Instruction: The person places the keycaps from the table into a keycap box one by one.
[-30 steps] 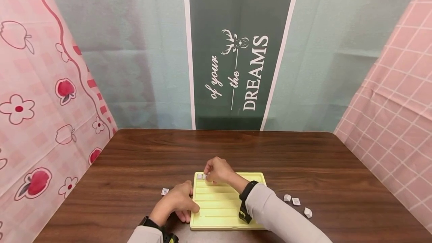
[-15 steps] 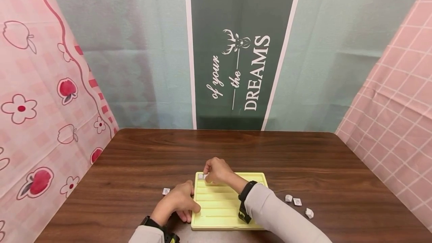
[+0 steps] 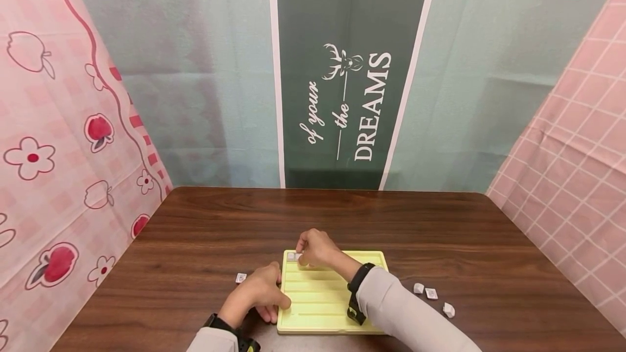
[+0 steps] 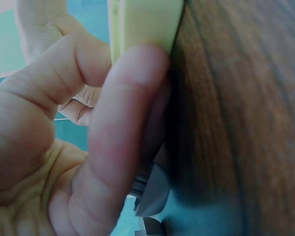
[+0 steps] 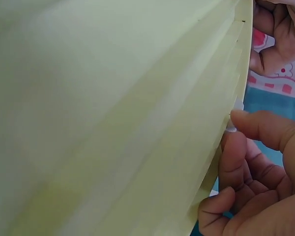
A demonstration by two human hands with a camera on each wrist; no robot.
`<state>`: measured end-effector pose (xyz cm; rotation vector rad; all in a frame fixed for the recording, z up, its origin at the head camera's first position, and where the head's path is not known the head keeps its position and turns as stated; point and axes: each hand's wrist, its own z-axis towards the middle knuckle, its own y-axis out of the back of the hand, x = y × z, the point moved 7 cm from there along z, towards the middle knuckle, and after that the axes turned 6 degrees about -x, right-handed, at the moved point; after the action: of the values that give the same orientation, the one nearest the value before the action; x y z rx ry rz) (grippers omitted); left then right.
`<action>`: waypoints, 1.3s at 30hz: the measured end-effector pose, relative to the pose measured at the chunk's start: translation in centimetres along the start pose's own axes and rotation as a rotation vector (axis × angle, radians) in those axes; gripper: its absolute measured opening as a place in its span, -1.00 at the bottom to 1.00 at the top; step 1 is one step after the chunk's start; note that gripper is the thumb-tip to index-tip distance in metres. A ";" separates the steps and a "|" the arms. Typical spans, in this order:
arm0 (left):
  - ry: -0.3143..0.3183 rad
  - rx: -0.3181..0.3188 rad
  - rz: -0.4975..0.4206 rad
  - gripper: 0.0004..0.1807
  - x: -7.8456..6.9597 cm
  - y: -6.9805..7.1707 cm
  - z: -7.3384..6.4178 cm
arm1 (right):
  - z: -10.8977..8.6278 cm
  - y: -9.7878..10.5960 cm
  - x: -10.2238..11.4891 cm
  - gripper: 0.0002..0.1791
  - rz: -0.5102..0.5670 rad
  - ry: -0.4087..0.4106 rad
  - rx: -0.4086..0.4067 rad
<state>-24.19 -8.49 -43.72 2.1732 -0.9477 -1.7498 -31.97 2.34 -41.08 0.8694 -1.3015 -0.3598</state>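
Note:
A yellow ridged tray (image 3: 313,293) lies on the table. My left hand (image 3: 263,290) grips its left edge, thumb on the rim and fingers against the side; the left wrist view shows the tray's side (image 4: 150,24) between thumb and finger. Over the far left corner, my right hand (image 3: 319,249) pinches a small white keycap (image 5: 231,127) between thumb and forefinger, at the tray's top row. Just left of it, another white keycap (image 3: 290,257) sits in the corner of that row. The fingers hide most of the pinched keycap.
Several white keycaps lie loose on the brown wooden table (image 3: 205,232): one keycap (image 3: 241,278) left of the tray, and a small group including an upturned keycap (image 3: 431,293) to the right. Curtains (image 3: 225,69) hang behind and at both sides.
Both hands keep nearly the same place on the tray. The head view has shifted very slightly. The right fingers stay at the keycap in the far left corner.

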 end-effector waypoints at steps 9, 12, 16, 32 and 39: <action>-0.004 -0.003 0.002 -0.59 -0.1 0.0 0.0 | 0.0 1.1 0.5 -0.72 -0.152 0.136 0.045; 0.000 -0.002 0.005 -0.59 0.0 0.0 0.0 | -0.2 1.4 0.6 -0.68 -0.207 0.175 0.064; -0.001 -0.004 0.009 -0.59 0.0 0.0 0.1 | -0.5 1.6 0.8 -0.61 -0.265 0.205 0.095; -0.011 -0.011 0.012 -0.60 -0.1 0.0 0.1 | -2.6 3.1 0.0 -0.30 -0.486 0.167 0.224; -0.008 -0.012 0.022 -0.59 0.0 -0.1 0.1 | -2.8 2.9 -0.3 -0.31 -0.504 0.157 0.237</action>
<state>-24.26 -8.39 -43.75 2.1420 -0.9571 -1.7511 -30.08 5.41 -39.25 1.4037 -0.9799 -0.5257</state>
